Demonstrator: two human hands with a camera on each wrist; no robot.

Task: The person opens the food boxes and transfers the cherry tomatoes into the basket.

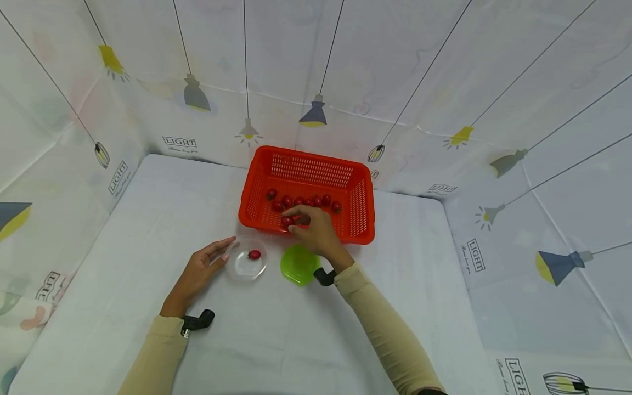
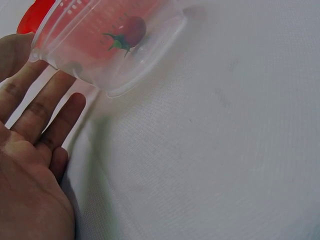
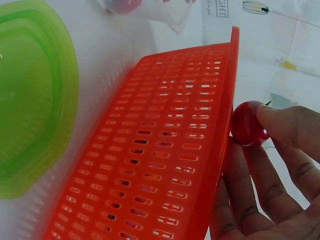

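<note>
My right hand [image 1: 318, 230] is over the near rim of the red basket, pinching a cherry tomato [image 3: 250, 124] between thumb and fingers. Below that rim, in the right wrist view, some of its fingers show beside the basket wall. With fairly straight fingers, my left hand [image 1: 199, 271] touches the side of a clear plastic container [image 1: 242, 271]. Inside that container lies one cherry tomato [image 2: 132, 31] with a green stem. Several more cherry tomatoes [image 1: 327, 200] lie in the basket [image 1: 362, 233].
A bright green lid or shallow dish [image 1: 298, 266] lies right of the clear container, near my right wrist. White cloth covers the table [image 1: 276, 334]. Behind the basket rises a wall sheet [image 1: 276, 82] printed with lamps. Each wrist carries a small black camera [image 1: 199, 320].
</note>
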